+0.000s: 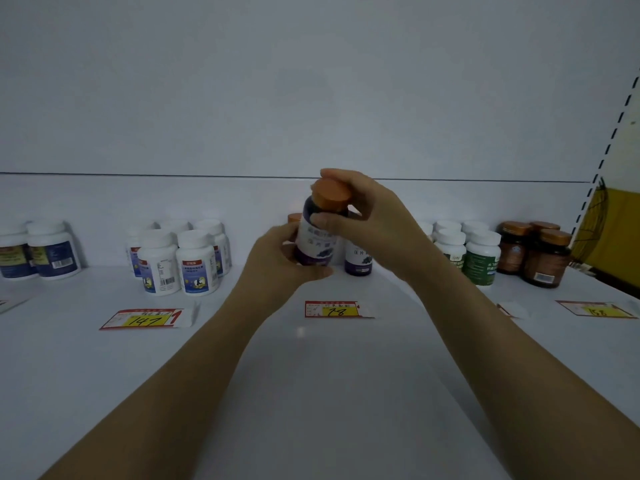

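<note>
White shelf (pixel 329 393): above the 78 price tag (pixel 334 309) you hold the purple bottle (pixel 317 242) aloft, left hand (pixel 277 261) gripping its base, right hand (pixel 363 216) curled round its orange cap (pixel 330 195); if that cap loosens, the bottle may drop.

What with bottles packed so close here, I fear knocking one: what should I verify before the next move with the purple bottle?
1. Left hand grips the purple bottle low on its body: ok.
2. Right hand holds the orange cap, fingers curled round it: ok.
3. Cap screwed tight: cannot tell.
4. Bare shelf behind the 78 price tag: ok.
5. Gap to the standing bottle behind: cannot tell.
</note>
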Action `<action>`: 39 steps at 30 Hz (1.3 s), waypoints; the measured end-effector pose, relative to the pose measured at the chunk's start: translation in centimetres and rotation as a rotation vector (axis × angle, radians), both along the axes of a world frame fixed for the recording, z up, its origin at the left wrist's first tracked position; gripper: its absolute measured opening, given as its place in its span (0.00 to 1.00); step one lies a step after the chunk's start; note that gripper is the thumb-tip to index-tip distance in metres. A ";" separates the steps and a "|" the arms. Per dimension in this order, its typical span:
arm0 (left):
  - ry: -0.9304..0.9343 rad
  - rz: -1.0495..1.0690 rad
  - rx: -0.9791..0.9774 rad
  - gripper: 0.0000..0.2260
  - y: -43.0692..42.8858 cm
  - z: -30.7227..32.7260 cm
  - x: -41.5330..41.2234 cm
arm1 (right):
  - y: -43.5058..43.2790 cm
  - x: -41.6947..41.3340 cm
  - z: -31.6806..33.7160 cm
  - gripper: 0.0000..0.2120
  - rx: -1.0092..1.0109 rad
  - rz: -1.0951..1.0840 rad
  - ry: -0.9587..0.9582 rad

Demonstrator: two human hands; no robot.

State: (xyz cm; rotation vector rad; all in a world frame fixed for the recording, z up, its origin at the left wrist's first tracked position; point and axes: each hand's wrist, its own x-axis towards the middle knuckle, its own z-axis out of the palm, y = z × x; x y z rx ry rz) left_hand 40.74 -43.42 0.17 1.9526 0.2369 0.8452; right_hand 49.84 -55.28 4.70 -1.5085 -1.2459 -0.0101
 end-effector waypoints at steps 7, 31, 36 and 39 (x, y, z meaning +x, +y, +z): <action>-0.441 0.139 0.269 0.24 2.0 0.5 -0.7 | 0.9 -2.5 -1.3 0.26 0.346 -0.130 -0.573; 0.384 -0.306 -0.425 0.26 -2.3 2.6 -1.2 | -0.4 1.4 -0.2 0.17 -0.220 -0.236 0.571; 0.307 -0.090 -0.061 0.16 -1.8 2.0 -0.8 | -0.7 1.6 0.4 0.08 0.016 -0.220 0.219; 0.299 -0.082 0.033 0.15 -1.3 1.6 -0.7 | -1.1 1.4 0.7 0.08 -0.055 -0.253 0.060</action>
